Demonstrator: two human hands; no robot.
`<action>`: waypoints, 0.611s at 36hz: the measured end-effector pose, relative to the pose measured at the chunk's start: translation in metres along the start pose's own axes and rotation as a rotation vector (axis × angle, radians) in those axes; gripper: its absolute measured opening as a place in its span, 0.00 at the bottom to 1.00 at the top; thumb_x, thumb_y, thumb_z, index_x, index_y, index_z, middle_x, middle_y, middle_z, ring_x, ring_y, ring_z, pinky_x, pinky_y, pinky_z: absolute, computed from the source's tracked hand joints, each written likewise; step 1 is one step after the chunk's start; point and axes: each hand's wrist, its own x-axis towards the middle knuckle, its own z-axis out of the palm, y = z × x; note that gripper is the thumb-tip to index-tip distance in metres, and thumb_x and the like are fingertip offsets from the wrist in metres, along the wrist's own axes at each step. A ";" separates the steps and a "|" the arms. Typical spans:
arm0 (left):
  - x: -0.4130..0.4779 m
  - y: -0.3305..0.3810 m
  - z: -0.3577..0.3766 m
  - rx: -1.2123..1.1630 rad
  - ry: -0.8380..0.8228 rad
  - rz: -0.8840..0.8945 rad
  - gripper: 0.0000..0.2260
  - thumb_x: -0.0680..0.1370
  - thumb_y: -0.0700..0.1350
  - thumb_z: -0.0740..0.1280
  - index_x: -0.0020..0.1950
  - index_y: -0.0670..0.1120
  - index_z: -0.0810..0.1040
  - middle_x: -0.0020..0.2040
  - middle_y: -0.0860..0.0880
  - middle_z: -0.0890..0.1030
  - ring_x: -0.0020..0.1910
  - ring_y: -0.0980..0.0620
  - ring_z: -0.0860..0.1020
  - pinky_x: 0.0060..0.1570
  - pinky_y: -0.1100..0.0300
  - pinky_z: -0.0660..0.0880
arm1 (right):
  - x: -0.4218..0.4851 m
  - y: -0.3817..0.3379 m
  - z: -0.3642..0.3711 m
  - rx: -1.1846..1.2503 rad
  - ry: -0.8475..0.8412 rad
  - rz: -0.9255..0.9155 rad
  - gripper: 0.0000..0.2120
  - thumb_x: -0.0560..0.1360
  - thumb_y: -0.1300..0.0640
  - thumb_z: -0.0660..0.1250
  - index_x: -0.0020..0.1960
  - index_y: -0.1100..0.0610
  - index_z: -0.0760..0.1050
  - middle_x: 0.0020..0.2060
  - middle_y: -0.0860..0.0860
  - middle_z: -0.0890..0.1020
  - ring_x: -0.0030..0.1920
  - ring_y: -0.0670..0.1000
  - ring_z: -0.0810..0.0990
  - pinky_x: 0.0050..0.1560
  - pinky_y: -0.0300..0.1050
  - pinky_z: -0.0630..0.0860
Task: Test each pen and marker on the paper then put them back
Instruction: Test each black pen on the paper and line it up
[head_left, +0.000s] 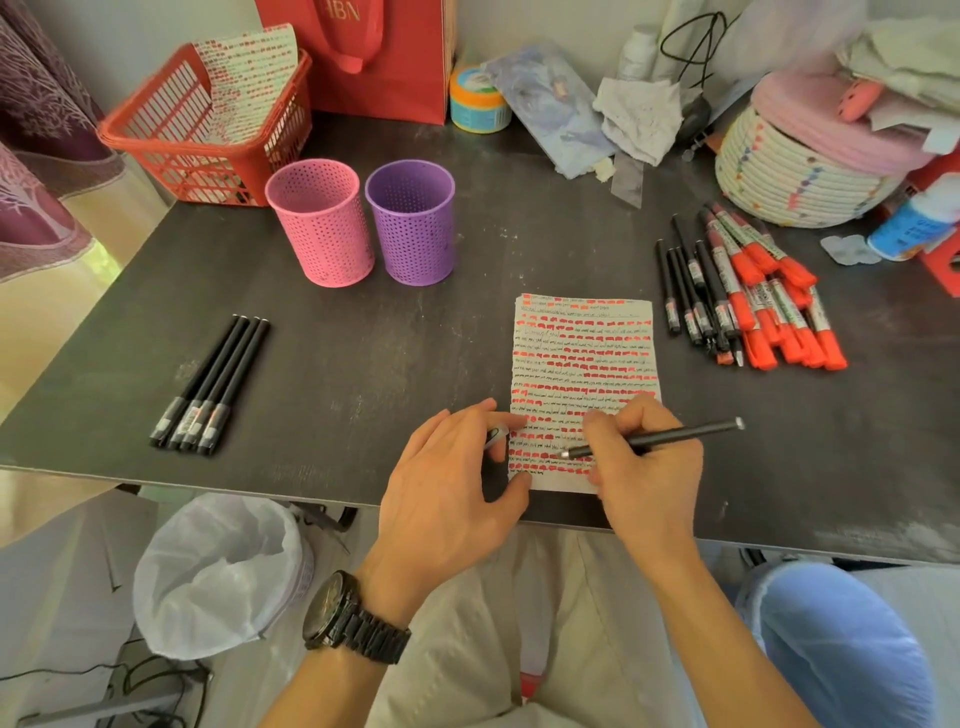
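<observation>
A sheet of paper, filled with rows of red marks and black scribbles, lies near the table's front edge. My right hand grips a black pen with its tip on the paper's lower part. My left hand rests on the paper's left edge and holds the pen's cap in its fingers. Several black pens lie in a row at the left. A pile of black pens and red-capped markers lies at the right. Pink and purple perforated cups stand behind.
A red basket with a marked sheet stands at the back left, beside a red bag. A woven basket, a small tub and clutter fill the back right. A lined bin sits under the table.
</observation>
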 end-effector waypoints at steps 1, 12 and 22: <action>0.000 0.000 0.000 -0.003 -0.005 -0.003 0.15 0.74 0.56 0.67 0.56 0.66 0.64 0.50 0.61 0.78 0.71 0.62 0.69 0.74 0.63 0.55 | 0.001 -0.002 -0.001 0.062 0.016 0.020 0.19 0.76 0.59 0.72 0.30 0.52 0.69 0.21 0.50 0.75 0.23 0.45 0.74 0.26 0.38 0.72; 0.000 0.005 -0.017 -0.447 -0.078 -0.144 0.10 0.74 0.55 0.67 0.46 0.51 0.69 0.51 0.60 0.81 0.59 0.61 0.77 0.57 0.55 0.75 | -0.012 -0.034 -0.018 0.444 -0.113 0.157 0.18 0.69 0.42 0.76 0.43 0.57 0.79 0.29 0.55 0.78 0.23 0.51 0.74 0.25 0.40 0.71; -0.087 -0.010 -0.011 -0.879 -0.378 -0.432 0.19 0.76 0.63 0.61 0.42 0.49 0.82 0.30 0.54 0.63 0.29 0.56 0.61 0.32 0.63 0.60 | -0.092 -0.007 -0.059 0.710 -0.243 0.712 0.04 0.64 0.57 0.69 0.36 0.56 0.82 0.30 0.63 0.80 0.21 0.53 0.74 0.18 0.40 0.68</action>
